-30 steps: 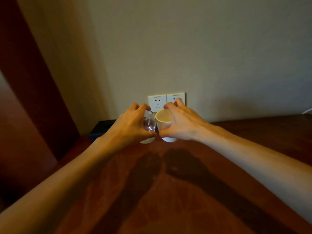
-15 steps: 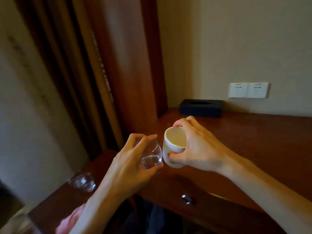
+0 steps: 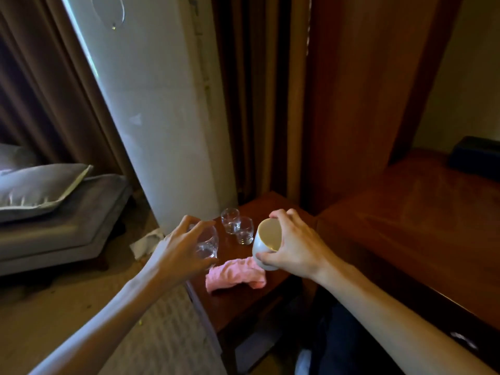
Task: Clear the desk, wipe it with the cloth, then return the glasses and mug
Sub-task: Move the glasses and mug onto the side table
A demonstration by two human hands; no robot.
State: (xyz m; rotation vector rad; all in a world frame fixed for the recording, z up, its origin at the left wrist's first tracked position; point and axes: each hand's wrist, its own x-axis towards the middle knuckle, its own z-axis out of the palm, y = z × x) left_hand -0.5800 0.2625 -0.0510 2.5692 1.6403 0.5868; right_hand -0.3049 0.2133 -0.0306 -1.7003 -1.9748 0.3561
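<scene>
My left hand [image 3: 181,250] grips a clear glass [image 3: 208,243] from above, over the left edge of a low wooden side table [image 3: 238,301]. My right hand [image 3: 292,244] holds a white mug [image 3: 266,243], tilted with its mouth toward me, above the same table. Two more clear glasses [image 3: 230,220] [image 3: 244,234] stand together at the far end of the side table. A crumpled pink cloth [image 3: 234,274] lies on the table just below both hands. The dark wooden desk [image 3: 405,226] stretches to the right.
A black tissue box [image 3: 476,155] sits at the back of the desk. Brown curtains [image 3: 259,90] and a white pillar [image 3: 159,104] rise behind the side table. A grey sofa [image 3: 54,226] with a cushion stands at the left on beige carpet.
Both hands lifted the glass and the mug from the desk by the wall sockets and carried them left. My view swung left with them to the side table.
</scene>
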